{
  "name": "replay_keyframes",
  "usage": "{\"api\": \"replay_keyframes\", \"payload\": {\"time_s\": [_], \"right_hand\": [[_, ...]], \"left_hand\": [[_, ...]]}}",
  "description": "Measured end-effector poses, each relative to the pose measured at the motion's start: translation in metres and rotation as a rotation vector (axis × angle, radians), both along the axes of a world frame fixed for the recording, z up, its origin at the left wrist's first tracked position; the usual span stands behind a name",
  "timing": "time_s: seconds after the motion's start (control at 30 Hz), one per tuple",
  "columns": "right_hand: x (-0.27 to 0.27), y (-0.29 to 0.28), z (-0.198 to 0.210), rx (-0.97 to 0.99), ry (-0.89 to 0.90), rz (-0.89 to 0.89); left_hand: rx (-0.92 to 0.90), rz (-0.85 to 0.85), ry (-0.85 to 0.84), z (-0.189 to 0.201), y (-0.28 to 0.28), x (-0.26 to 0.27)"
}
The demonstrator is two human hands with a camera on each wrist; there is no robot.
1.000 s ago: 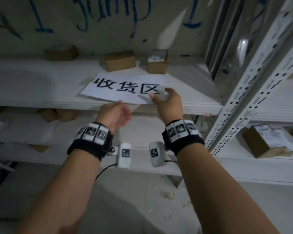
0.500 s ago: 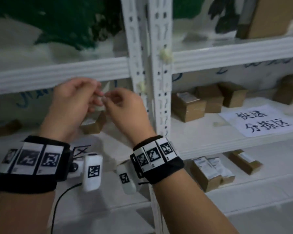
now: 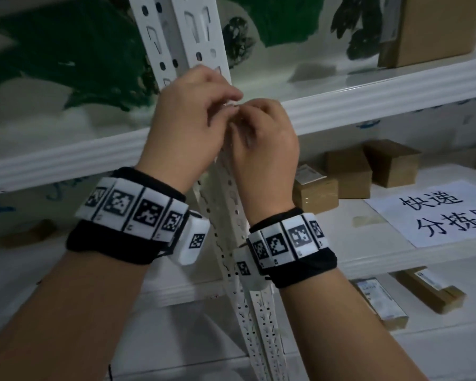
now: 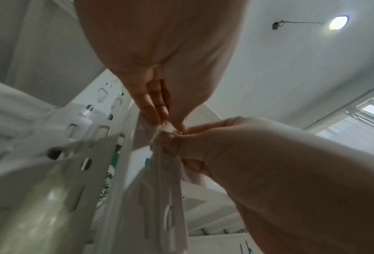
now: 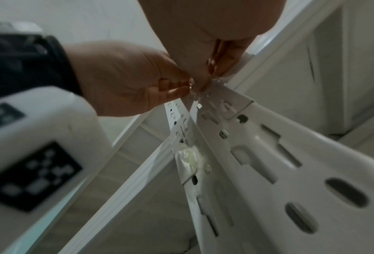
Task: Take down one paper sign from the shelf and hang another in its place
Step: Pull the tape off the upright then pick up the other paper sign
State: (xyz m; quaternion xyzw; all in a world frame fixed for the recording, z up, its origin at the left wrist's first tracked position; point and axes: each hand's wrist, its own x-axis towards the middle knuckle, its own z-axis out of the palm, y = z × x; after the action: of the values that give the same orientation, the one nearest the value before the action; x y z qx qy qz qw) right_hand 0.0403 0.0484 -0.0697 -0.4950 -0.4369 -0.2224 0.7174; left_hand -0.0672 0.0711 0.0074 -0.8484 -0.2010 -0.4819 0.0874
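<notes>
Both arms reach up, left hand (image 3: 187, 119) and right hand (image 3: 264, 138) meeting fingertip to fingertip, fingers curled in a pinch.

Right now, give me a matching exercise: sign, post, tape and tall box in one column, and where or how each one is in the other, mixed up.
1 sign
2 post
3 tape
4 tall box

A pinched by left hand and right hand
B standing on the upper shelf
C lying flat on the lower shelf
D upright, full of slots

Pairs: 1-C, 2-D, 3-A, 4-B
</notes>
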Motion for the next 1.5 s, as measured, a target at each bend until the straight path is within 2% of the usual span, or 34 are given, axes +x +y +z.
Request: {"api": "replay_keyframes", "payload": {"time_s": [0.23, 0.63, 0.77, 0.97, 1.03, 1.23, 1.33, 1.4, 1.43, 1.5], "right_hand": [[0.004, 0.005, -0.008, 0.063, -0.037, 0.043], [-0.011, 0.021, -0.01, 0.179, 0.023, -0.056], [-0.013, 0.016, -0.006, 0.114, 0.015, -0.086], [0.002, -0.008, 0.009, -0.135, -0.11, -0.108], [0.009, -0.01, 0.015, -0.164, -0.117, -0.12], [-0.011, 0.015, -0.011, 0.036, -0.031, -0.107], [-0.015, 0.015, -0.009, 0.065, 0.018, -0.109], [-0.021, 0.008, -0.013, -0.165, -0.215, -0.017], [-0.033, 0.002, -0.023, -0.315, -0.418, 0.04], [-0.058, -0.014, -0.056, -0.477, -0.815, 0.239]], "left_hand": [[0.088, -0.052, 0.023, -0.001, 0.015, -0.008], [0.207, -0.129, 0.158, 0.005, 0.03, -0.016], [0.196, -0.167, 0.155, 0.005, 0.031, -0.018], [0.178, -0.203, 0.141, 0.009, 0.036, -0.02], [0.17, -0.201, 0.133, 0.008, 0.038, -0.019], [0.183, -0.202, 0.075, -0.003, 0.041, -0.018], [0.049, -0.236, 0.063, -0.001, 0.034, -0.024], [-0.116, -0.266, 0.043, 0.001, 0.026, -0.037], [-0.179, -0.277, 0.05, 0.001, 0.023, -0.047], [-0.187, -0.234, 0.048, -0.001, 0.017, -0.07]]}}
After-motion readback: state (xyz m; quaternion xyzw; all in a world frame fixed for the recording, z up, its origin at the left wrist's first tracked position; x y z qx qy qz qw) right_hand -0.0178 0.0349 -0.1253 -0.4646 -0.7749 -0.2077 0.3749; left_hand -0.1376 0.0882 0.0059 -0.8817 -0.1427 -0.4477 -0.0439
